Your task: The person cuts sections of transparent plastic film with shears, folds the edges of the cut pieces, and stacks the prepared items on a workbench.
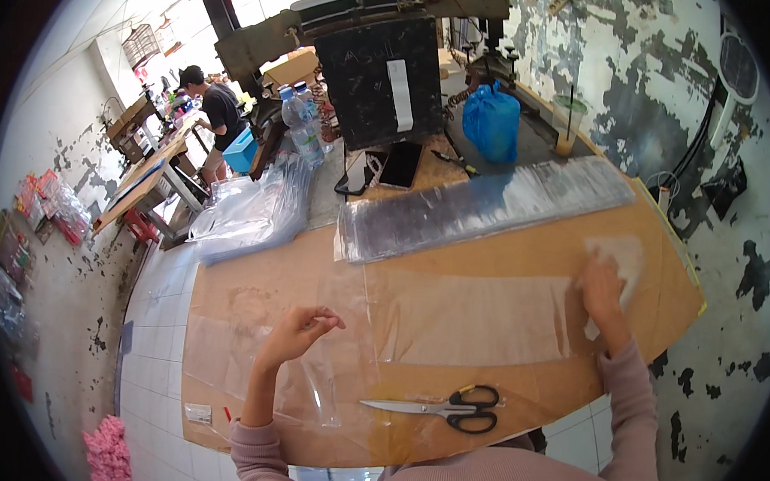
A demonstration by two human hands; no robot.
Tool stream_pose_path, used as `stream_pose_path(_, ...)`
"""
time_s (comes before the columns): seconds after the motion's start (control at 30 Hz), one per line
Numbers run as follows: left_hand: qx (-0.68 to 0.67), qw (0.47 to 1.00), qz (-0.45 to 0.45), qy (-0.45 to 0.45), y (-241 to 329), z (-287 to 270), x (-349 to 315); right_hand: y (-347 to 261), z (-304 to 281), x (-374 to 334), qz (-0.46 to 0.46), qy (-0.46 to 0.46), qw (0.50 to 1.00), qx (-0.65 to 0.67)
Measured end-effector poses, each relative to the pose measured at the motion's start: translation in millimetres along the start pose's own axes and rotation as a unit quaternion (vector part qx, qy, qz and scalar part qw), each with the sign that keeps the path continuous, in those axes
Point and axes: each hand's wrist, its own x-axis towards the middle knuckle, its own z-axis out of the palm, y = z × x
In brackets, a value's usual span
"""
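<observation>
Clear plastic film (476, 318) lies across the brown work board, wrinkled toward its right end. My right hand (602, 289) is closed on that end, its fingertips partly lost against the pale film. Raised over the left part of the board, my left hand (299, 333) has its fingers drawn together against the thumb; any thin film between them cannot be made out. Beneath and beside it more clear film (310, 392) is spread. A pair of scissors (433, 408) with black handles rests near the front edge, blades pointing left.
A stack of clear plastic sleeves (489, 211) crosses the board's far side. Another plastic pile (262, 205) sits at the left, near water bottles (300, 125). Behind are phones (401, 165), a blue bag (491, 123), a drink cup (568, 128) and a black machine (379, 85). Another person (221, 113) stands far left.
</observation>
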Motion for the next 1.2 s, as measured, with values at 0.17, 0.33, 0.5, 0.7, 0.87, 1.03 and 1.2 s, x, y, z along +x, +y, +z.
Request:
stream_pose_path(0.17,-0.023,0.996,0.047,0.069,-2.3,-5.2,-14.9,112.8,69.3,26.1,0.074,0.050,0.995,-0.050)
stream_pose_path(0.33,0.020,0.980,0.072,0.186,2.0,-25.7,-18.5,198.7,-4.2,55.7,0.041,0.115,0.906,0.406)
stream_pose_path(0.5,-0.046,0.947,0.050,0.314,15.0,-53.4,8.6,181.2,-87.3,98.4,-0.036,0.234,0.746,0.622)
stream_pose_path(0.7,-0.059,0.944,0.022,0.324,-21.3,-51.7,97.5,156.8,11.5,234.9,0.010,0.261,0.673,0.692)
stream_pose_path(0.87,0.017,0.948,0.020,0.317,-101.2,-12.2,164.4,116.0,93.7,242.2,0.083,0.218,0.706,0.669)
stream_pose_path(1.03,0.029,0.946,-0.011,0.324,-80.4,-8.3,146.8,116.1,108.9,249.1,0.064,0.220,0.778,0.585)
stream_pose_path(1.2,0.055,0.921,0.070,0.380,-71.4,-11.1,142.1,129.9,114.1,257.9,0.099,0.526,0.821,0.199)
